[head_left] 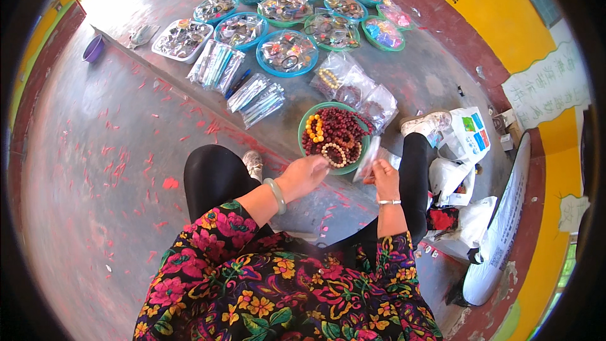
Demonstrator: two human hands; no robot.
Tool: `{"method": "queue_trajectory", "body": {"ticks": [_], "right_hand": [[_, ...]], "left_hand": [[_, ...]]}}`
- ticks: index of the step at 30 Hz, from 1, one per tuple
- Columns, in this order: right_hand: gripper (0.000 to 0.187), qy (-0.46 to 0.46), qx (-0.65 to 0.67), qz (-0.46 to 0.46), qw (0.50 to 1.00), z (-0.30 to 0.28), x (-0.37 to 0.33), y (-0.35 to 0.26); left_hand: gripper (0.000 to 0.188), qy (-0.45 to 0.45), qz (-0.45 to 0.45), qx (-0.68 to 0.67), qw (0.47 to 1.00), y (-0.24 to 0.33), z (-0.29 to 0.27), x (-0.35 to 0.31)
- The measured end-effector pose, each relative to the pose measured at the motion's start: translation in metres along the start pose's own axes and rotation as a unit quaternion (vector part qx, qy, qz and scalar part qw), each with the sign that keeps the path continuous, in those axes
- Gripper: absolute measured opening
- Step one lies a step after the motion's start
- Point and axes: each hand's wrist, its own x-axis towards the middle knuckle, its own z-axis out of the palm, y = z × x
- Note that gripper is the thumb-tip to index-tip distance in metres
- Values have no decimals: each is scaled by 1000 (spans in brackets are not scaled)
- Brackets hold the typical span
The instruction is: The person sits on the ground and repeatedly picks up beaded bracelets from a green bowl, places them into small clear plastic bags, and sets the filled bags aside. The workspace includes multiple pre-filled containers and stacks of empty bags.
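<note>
A green basin (303, 127) on the floor holds many dark red bead bracelets (341, 123), with a yellow bead bracelet (314, 128) on their left. At the basin's near edge is a pale bead bracelet (334, 155). My left hand (306, 175), a jade-coloured bangle on its wrist, has its fingers closed at the lower left side of that pale bracelet. Its fingertips are partly hidden. Just right of the basin, my right hand (384, 180) pinches a small clear plastic bag (370, 159). A thin light bracelet circles my right wrist.
Clear bags of bracelets (348, 82) lie beyond the basin. Packs of thin sticks (255, 98) and several basins of bagged trinkets (287, 53) spread farther out. White plastic bags (464, 180) sit at right. My bent knees flank the work area.
</note>
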Motion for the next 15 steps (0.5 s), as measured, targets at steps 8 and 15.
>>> {"method": "queue_trajectory", "body": {"ticks": [8,15], "right_hand": [[21,-287,-27,36,957,17,-42,-21],[22,-274,-30,16,961,27,-48,-32]], "left_hand": [[37,-67,8,-232,970,28,-25,6],[16,-102,-88,-260,956,21,-20,2]]}}
